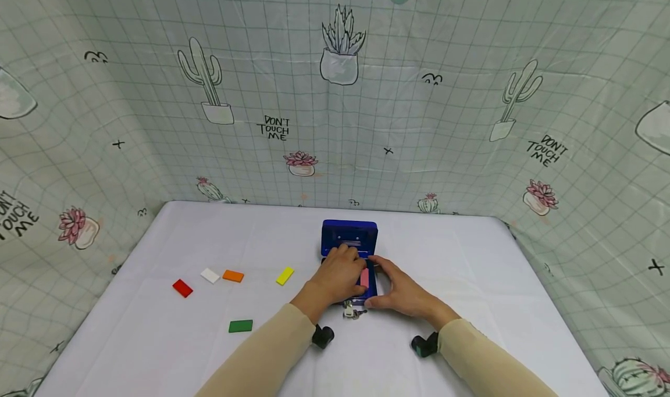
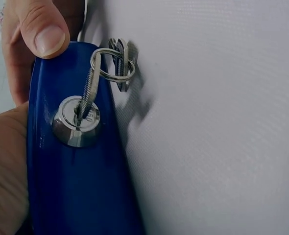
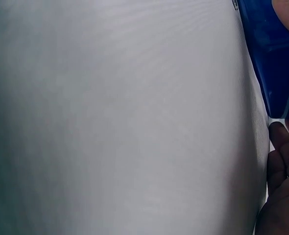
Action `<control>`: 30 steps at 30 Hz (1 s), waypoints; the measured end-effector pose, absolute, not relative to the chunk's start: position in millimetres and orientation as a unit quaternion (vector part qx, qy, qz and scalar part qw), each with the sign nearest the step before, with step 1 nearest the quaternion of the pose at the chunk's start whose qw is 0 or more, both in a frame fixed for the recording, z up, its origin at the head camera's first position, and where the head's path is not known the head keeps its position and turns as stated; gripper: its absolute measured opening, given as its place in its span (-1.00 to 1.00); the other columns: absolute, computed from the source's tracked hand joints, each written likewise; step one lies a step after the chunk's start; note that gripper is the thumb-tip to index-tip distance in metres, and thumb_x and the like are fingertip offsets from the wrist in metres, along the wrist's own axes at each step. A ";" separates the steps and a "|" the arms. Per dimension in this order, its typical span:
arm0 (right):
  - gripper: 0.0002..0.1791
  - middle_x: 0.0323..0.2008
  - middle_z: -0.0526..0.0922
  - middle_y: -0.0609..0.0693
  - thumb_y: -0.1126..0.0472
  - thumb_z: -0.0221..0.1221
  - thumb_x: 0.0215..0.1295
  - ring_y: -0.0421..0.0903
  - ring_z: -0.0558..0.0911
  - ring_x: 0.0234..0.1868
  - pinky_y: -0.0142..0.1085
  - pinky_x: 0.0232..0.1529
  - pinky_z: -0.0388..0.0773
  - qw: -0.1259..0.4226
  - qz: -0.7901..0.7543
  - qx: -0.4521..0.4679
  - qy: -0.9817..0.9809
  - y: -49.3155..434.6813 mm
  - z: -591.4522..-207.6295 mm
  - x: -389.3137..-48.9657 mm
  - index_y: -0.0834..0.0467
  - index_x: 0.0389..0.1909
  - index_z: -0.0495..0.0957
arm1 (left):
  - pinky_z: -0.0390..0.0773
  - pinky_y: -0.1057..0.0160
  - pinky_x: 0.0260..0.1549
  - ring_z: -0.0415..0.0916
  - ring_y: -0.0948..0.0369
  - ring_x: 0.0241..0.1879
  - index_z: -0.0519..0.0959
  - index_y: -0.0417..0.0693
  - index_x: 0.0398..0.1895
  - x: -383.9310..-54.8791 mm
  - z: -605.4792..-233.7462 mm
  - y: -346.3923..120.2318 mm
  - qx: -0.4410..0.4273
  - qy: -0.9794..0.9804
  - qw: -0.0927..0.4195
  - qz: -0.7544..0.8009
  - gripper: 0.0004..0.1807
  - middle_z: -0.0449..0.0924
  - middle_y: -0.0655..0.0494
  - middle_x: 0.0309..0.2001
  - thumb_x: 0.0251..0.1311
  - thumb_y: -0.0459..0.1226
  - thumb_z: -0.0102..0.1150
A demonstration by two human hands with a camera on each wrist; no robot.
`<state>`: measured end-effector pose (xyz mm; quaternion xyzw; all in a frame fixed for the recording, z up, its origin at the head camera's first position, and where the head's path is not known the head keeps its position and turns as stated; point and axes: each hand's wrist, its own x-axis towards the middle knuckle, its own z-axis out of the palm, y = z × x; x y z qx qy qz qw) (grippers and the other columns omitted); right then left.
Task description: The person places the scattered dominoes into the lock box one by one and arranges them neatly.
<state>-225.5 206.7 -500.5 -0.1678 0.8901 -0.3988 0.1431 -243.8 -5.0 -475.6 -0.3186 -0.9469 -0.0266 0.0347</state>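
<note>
A blue cash box [image 1: 335, 234] stands on the table with its lid raised at the back. My left hand [image 1: 337, 276] reaches over the left part of the box, fingers bent down inside; whether they hold anything I cannot tell. My right hand [image 1: 404, 290] grips the right side of the box, thumb at the front corner and fingers toward the back. Between the hands, a pink block [image 1: 364, 277] lies inside the box. In the left wrist view, a key [image 2: 89, 90] sits in the front lock [image 2: 68, 128], with a ring [image 2: 117, 78] and a second key hanging from it.
Left of the box, loose flat blocks lie on the white table [image 1: 450, 246]: red [image 1: 182, 288], white [image 1: 210, 275], orange [image 1: 232, 276], yellow [image 1: 285, 276] and green [image 1: 241, 326]. A patterned cloth [image 1: 387, 112] hangs behind and beside the table.
</note>
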 end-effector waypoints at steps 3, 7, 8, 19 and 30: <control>0.21 0.61 0.23 0.18 -0.17 0.56 0.09 0.20 0.23 0.62 0.28 0.54 0.15 0.143 -0.395 -0.171 0.891 205.8 -500.7 -226.4 0.03 0.67 0.09 | 0.46 0.05 0.29 0.44 0.10 0.21 0.67 0.02 0.22 -243.7 -474.6 -4.8 -0.316 -0.948 0.033 -0.020 -0.38 0.61 0.08 0.13 0.27 0.21 0.39; 0.21 0.61 0.22 0.18 -0.17 0.56 0.09 0.20 0.23 0.62 0.27 0.54 0.15 0.141 -0.393 -0.174 0.892 205.0 -500.7 -226.9 0.03 0.66 0.10 | 0.47 0.07 0.27 0.45 0.10 0.19 0.69 0.01 0.21 -243.7 -474.7 -4.8 -0.312 -0.949 0.032 -0.023 -0.41 0.62 0.08 0.12 0.30 0.18 0.38; 0.21 0.62 0.22 0.18 -0.17 0.56 0.08 0.20 0.22 0.62 0.27 0.55 0.15 0.141 -0.394 -0.175 0.891 204.8 -500.4 -226.7 0.03 0.66 0.11 | 0.47 0.07 0.26 0.45 0.10 0.19 0.69 0.01 0.21 -243.7 -475.0 -4.8 -0.311 -0.950 0.032 -0.024 -0.42 0.62 0.08 0.12 0.31 0.17 0.38; 0.19 0.61 0.23 0.17 -0.16 0.56 0.09 0.20 0.24 0.61 0.26 0.55 0.15 0.137 -0.393 -0.179 0.892 203.5 -500.7 -226.9 0.02 0.66 0.11 | 0.47 0.06 0.29 0.45 0.09 0.18 0.72 0.03 0.19 -243.3 -474.5 -3.4 -0.303 -0.953 0.029 -0.013 -0.46 0.63 0.08 0.13 0.36 0.17 0.31; 0.22 0.63 0.19 0.20 -0.18 0.55 0.10 0.25 0.20 0.63 0.29 0.54 0.15 0.135 -0.384 -0.171 0.897 205.3 -499.9 -225.4 0.06 0.67 0.09 | 0.46 0.08 0.29 0.45 0.10 0.16 0.71 0.06 0.22 -240.4 -474.4 0.9 -0.298 -0.954 0.028 -0.012 -0.45 0.62 0.09 0.12 0.35 0.18 0.30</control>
